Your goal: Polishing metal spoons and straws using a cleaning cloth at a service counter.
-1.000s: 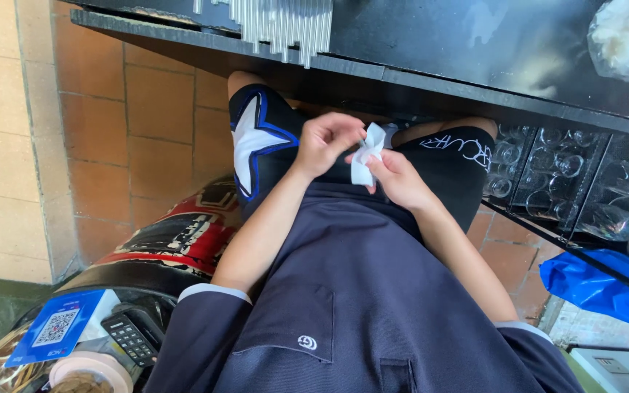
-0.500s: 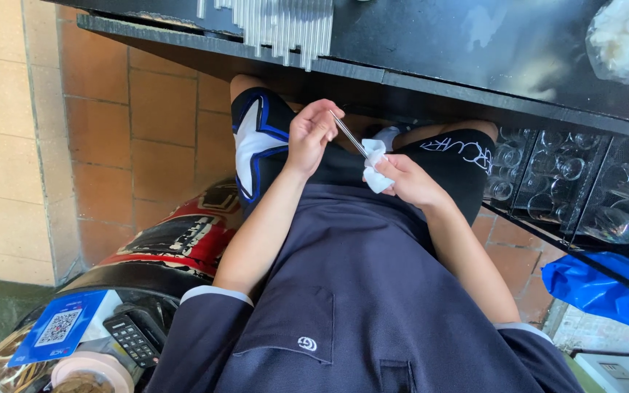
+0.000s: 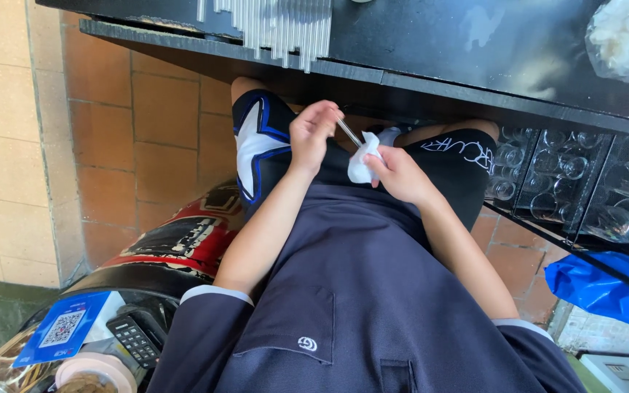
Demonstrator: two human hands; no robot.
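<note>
Clear and thin, a glass or plastic straw (image 3: 349, 132) lies between the two hands above the person's lap, just below the front edge of the black surface (image 3: 475, 87). Its long axis slants from upper left down to lower right. The left hand (image 3: 313, 136) pinches the upper end, fingers curled narrow around it. The right hand (image 3: 400, 175) is closed on a crumpled white tissue (image 3: 362, 161), which wraps the straw's lower end, so both hands touch the straw and neither is nearer. More clear straws (image 3: 278, 25) lie in a bundle on the surface, overhanging its edge, well above the left hand. Under the surface, to the right of the right hand, stand racks of glasses (image 3: 555, 171).
</note>
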